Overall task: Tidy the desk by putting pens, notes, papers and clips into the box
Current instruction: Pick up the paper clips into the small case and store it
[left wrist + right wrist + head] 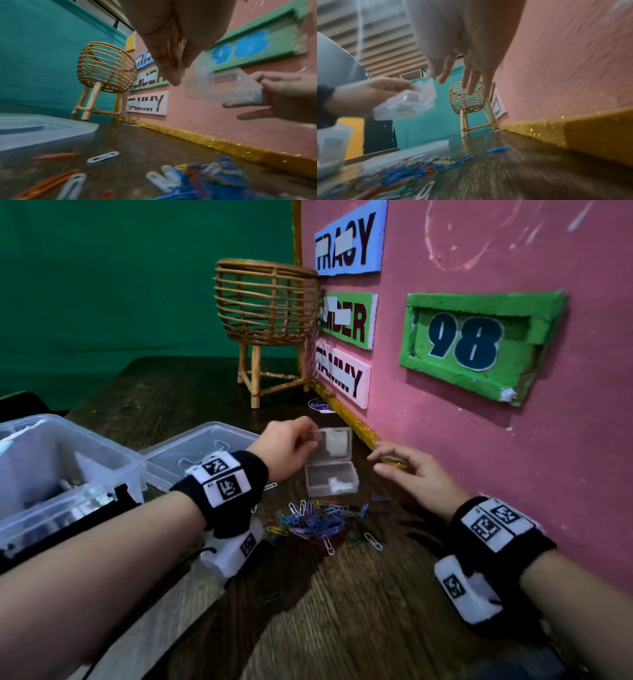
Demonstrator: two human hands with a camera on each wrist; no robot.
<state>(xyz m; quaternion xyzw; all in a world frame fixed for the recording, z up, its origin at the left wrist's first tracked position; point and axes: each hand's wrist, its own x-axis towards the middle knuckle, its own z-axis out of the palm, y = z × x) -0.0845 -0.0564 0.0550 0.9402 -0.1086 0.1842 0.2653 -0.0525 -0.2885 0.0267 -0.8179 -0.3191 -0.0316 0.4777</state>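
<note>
A small clear hinged case hangs open above the desk, with something white inside. My left hand pinches its raised lid; the left wrist view shows the fingers closed on the lid's edge. To the right of the case, my right hand hovers with straight, spread fingers and holds nothing. Below both hands, a loose pile of coloured paper clips lies on the wooden desk. The large clear storage box stands at the left.
The box's clear lid lies flat beside it, left of the case. A rattan basket on legs stands at the back. A pink board with a glittery yellow strip walls off the right side. Stray clips lie around the pile.
</note>
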